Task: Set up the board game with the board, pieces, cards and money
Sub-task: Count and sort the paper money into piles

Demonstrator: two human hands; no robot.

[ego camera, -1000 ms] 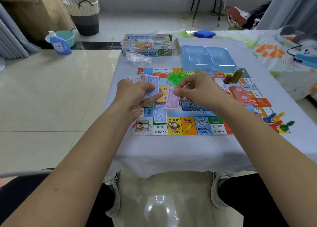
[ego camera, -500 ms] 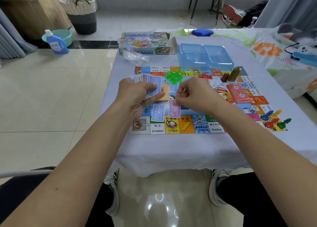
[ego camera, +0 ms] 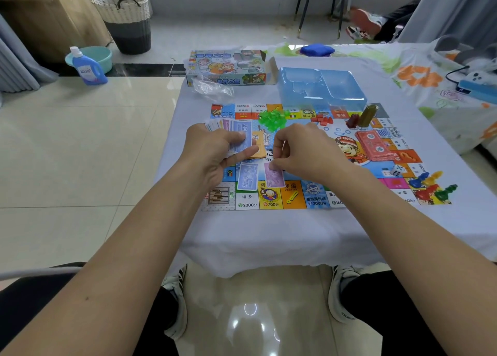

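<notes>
The left hand [ego camera: 215,151] grips a fanned stack of paper money [ego camera: 236,136], thumb across the top note. Just below that grip a blue note [ego camera: 247,177] lies flat on the game board [ego camera: 293,194]. Beside it, the right hand [ego camera: 304,148] pinches the top edge of a purple note [ego camera: 274,177] with curled fingertips, the note touching the board. Right of this grip sit red cards [ego camera: 375,144], dice [ego camera: 397,169] and coloured pawns [ego camera: 430,189].

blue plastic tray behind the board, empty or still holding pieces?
Empty, it seems: the blue plastic tray shows only bare moulded compartments, nothing visible inside.
</notes>
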